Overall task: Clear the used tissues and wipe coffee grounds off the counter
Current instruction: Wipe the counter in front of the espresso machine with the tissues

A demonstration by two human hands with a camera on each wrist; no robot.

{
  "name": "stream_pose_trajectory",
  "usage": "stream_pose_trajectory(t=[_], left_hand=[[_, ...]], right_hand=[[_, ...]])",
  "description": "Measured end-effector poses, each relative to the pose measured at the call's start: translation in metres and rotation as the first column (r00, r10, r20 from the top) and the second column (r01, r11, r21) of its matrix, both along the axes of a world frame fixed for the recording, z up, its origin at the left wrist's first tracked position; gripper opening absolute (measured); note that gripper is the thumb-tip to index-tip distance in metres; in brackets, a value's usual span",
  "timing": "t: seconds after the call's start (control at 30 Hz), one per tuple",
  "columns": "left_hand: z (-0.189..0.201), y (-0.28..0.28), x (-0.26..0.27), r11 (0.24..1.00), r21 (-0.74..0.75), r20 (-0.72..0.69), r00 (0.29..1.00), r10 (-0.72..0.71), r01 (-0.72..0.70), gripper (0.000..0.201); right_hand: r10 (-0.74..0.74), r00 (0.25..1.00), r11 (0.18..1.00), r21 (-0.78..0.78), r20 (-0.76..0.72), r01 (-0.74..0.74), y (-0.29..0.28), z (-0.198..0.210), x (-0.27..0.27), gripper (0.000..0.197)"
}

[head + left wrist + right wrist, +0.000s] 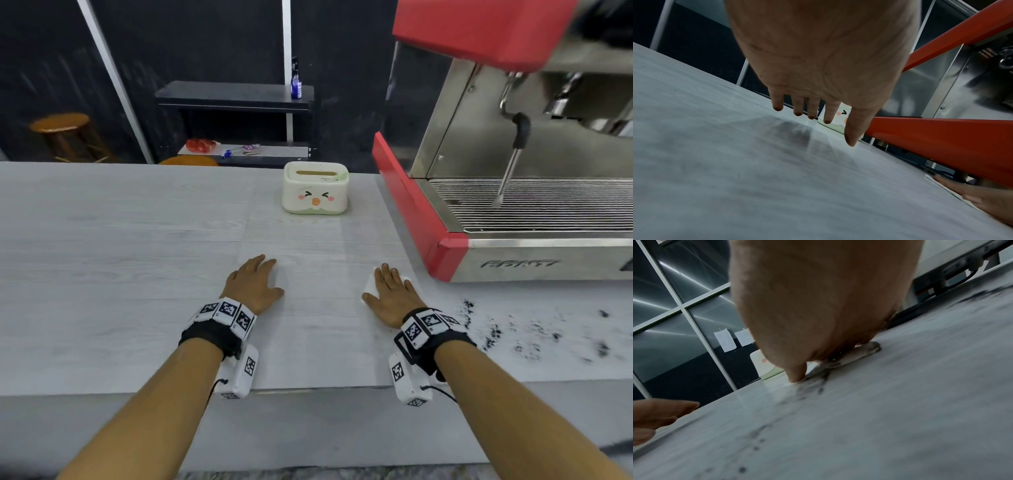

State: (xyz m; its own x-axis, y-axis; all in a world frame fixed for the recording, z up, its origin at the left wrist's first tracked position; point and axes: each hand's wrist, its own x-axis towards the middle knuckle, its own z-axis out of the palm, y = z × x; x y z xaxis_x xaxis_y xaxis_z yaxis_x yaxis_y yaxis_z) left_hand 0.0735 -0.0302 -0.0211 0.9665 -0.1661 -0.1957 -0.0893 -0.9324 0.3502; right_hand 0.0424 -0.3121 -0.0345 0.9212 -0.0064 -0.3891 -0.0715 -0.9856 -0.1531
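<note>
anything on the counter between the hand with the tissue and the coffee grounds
Nothing visible. The right hand presses the white tissue flat on the pale wood-grain counter; the scattered black coffee grounds lie just to its right, bare counter between.

a white tissue (370,286) lies flat on the pale grey counter (120,260), mostly covered; black coffee grounds (493,334) are scattered to its right, near the counter's front edge.

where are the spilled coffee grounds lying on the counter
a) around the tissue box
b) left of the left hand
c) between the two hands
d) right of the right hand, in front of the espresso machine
d: the dark coffee grounds are scattered on the counter to the right of the right hand, in front of the espresso machine.
</note>
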Motion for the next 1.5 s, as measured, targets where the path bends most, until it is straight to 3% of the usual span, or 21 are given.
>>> stream_pose_trajectory(t=[0.23,0.53,0.83,1.5], left_hand=[[-0.003,-0.034,-0.043,0.998,-0.035,0.008,0.999,0.046,-0.045,0.072],[0.0,-0.042,-0.057,0.997,0.02,0.025,0.997,0.069,-0.07,0.071],[-0.002,-0.029,-0.052,0.998,0.002,-0.001,0.998,0.06,-0.06,0.069],[-0.011,-0.03,-0.057,1.0,0.006,0.01,1.0,-0.005,0.005,0.065]], right_hand=[[0.014,0.999,1.0,0.01,0.041,-0.015,-0.039,0.007,-0.032,0.068],[0.309,0.94,0.938,0.116,0.142,-0.326,0.053,0.025,-0.04,0.067],[0.385,0.918,0.919,0.056,0.092,-0.391,0.094,-0.004,-0.036,0.067],[0.111,0.99,0.993,0.018,0.091,-0.113,-0.016,-0.004,-0.062,0.067]])
